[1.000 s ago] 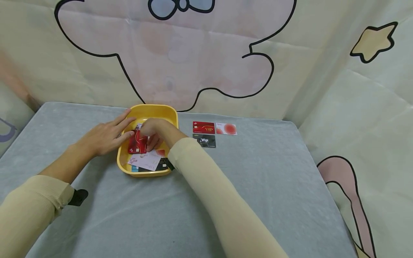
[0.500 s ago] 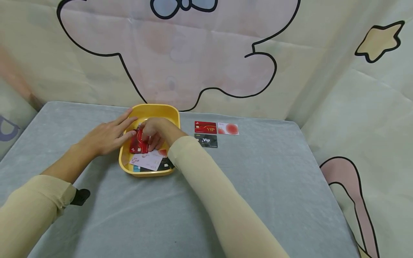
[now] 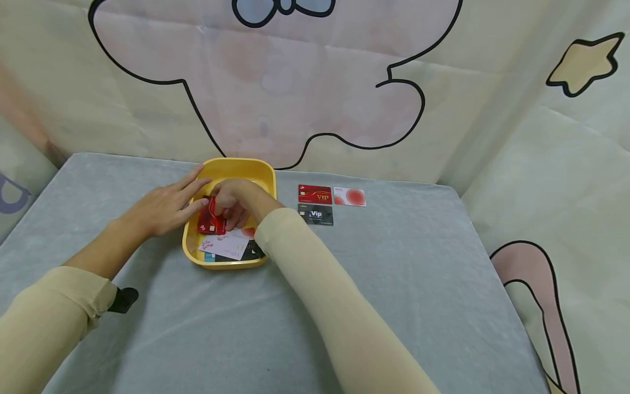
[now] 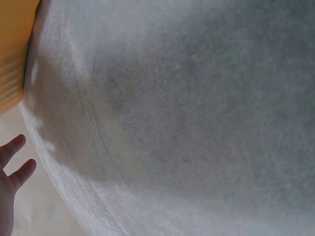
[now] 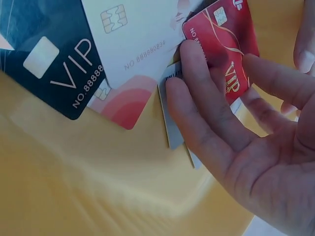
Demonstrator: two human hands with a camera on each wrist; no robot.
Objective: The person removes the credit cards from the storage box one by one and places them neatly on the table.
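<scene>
Inside a yellow tray (image 3: 248, 167) my right hand (image 3: 237, 201) pinches a red VIP card (image 3: 208, 223) between thumb and fingers. The right wrist view has that red card upper right, partly behind the fingers, with greyish cards (image 5: 172, 128) under it. Beside it lie a white card (image 5: 142, 44), a card with red circles (image 5: 128, 105) and a dark VIP card (image 5: 29, 24), overlapping. My left hand (image 3: 164, 210) rests at the tray's left rim, fingers spread over the edge. Only some of its fingertips show in the left wrist view.
Right of the tray, a red VIP card (image 3: 315, 194), a white card with red circles (image 3: 350, 196) and a dark Vip card (image 3: 315, 214) lie on the grey table cloth (image 3: 394, 284). A printed curtain (image 3: 315, 109) hangs behind the table.
The head view has shifted very slightly, so everything sits a little further right. Both hands stay where they were at the tray, and the red card has barely moved.
</scene>
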